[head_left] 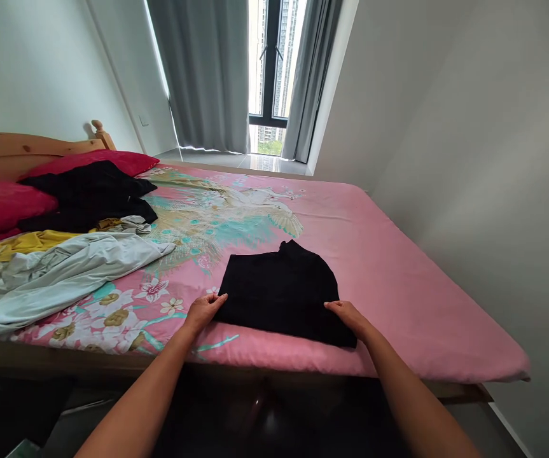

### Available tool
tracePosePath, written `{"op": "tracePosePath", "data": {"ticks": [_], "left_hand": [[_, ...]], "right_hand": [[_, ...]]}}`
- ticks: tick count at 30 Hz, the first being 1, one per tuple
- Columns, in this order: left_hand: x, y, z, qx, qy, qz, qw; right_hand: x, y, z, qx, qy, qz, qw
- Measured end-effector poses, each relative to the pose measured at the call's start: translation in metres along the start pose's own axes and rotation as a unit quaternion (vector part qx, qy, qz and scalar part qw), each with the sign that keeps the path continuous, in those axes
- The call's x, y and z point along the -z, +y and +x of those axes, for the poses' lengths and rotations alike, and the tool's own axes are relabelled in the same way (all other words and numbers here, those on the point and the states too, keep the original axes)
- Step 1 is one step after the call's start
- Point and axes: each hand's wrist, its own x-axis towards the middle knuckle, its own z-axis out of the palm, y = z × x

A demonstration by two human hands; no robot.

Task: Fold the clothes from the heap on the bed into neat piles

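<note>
A folded black garment (278, 289) lies flat on the pink bedsheet near the bed's front edge. Its far edge has a small raised bump, and its right side is rounded. My left hand (206, 308) pinches the garment's left edge between thumb and fingers. On the opposite side, my right hand (345, 313) has its thumb and fingers closed on the cloth near the right edge. Whether it is a shirt or some other clothing, I cannot tell from the folds.
Loose white clothing (64, 270), a yellow garment (26, 245) and black clothing (93, 197) lie heaped at the left, by red pillows (7, 207). The patterned pink bedsheet (398, 280) covers the bed. A wall (503, 191) bounds the right side. Grey curtains (202, 76) hang at the window.
</note>
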Motion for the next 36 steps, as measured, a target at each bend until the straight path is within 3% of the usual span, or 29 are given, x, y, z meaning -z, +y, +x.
{"op": "tracePosePath", "data": {"ticks": [9, 17, 21, 27, 36], "left_hand": [[-0.007, 0.010, -0.015, -0.003, 0.049, 0.085, 0.995], [-0.009, 0.012, -0.014, 0.016, 0.046, 0.132, 0.990], [-0.007, 0.015, -0.014, 0.024, 0.042, 0.137, 0.989], [-0.010, 0.015, -0.019, 0.009, 0.064, 0.141, 0.988], [-0.009, 0.028, -0.005, 0.068, 0.035, 0.172, 0.982]], "right_hand": [[-0.010, 0.003, 0.002, 0.013, 0.100, -0.098, 0.990], [0.000, 0.005, -0.021, -0.028, 0.081, -0.164, 0.983], [-0.004, 0.006, -0.031, -0.004, 0.109, -0.189, 0.976], [-0.011, 0.009, -0.033, 0.015, 0.132, -0.190, 0.973], [-0.009, 0.008, -0.030, -0.008, 0.117, -0.183, 0.976]]}}
